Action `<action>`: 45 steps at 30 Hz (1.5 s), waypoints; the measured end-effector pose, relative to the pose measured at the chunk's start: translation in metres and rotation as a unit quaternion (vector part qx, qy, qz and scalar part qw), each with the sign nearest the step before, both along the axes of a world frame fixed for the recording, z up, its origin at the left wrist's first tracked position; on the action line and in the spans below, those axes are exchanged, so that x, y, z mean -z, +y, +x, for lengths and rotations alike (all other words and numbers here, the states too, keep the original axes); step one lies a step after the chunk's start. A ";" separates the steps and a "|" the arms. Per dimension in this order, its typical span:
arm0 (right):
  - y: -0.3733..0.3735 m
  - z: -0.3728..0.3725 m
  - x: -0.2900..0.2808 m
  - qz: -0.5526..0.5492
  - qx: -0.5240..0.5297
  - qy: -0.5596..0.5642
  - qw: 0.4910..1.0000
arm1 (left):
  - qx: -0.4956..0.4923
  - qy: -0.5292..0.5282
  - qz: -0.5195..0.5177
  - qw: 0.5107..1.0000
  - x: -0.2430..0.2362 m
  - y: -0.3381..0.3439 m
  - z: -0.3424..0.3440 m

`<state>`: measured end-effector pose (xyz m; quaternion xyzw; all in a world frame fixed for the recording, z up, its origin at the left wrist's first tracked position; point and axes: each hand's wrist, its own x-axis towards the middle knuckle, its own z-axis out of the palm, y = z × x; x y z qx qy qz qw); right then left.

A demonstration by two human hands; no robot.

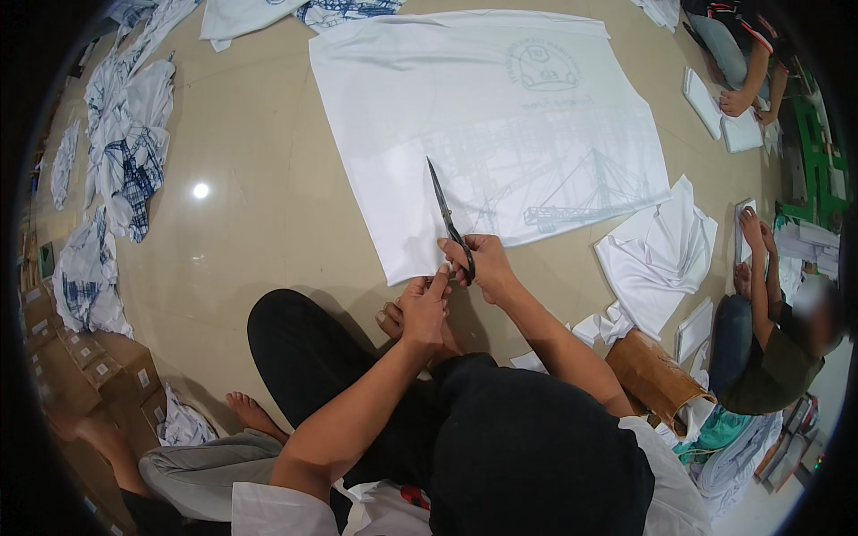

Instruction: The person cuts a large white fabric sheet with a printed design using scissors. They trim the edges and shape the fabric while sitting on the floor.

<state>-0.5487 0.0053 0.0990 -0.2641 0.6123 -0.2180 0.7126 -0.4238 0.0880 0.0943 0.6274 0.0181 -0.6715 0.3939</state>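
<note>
A large white cloth (375,107) with faint printed drawings lies on the floor in front of me. My right hand (478,268) is closed round the handles of black scissors (440,192), whose long blades point away from me over the cloth. My left hand (427,295) sits just left of the scissor handles, pinching the cloth's near edge, with fingertips partly hidden. Both wrists are above my folded legs and bare foot.
Co-workers sit at upper right (755,67), right (760,357) and lower left (206,473), beside folded white pieces (702,98). Crumpled fabrics (125,161) line the left, above cardboard boxes (112,375). Another white cloth (652,259) and a brown bundle (652,375) lie to my right.
</note>
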 end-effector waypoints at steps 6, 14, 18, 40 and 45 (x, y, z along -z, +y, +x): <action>-0.009 0.004 -0.003 0.006 0.008 0.000 1.000 | 0.001 0.000 0.008 1.000 0.002 0.001 0.001; -0.021 0.008 -0.002 -0.003 0.006 -0.009 1.000 | 0.004 0.003 -0.003 1.000 0.004 0.002 0.001; -0.021 0.007 0.002 -0.006 0.002 -0.004 1.000 | 0.007 0.004 -0.002 1.000 0.003 0.002 0.001; -0.039 0.011 0.000 -0.026 -0.011 0.000 1.000 | 0.005 -0.002 0.007 1.000 0.003 0.001 -0.001; -0.046 0.015 -0.002 -0.019 0.003 -0.017 1.000 | 0.004 0.001 0.005 1.000 0.003 0.001 0.000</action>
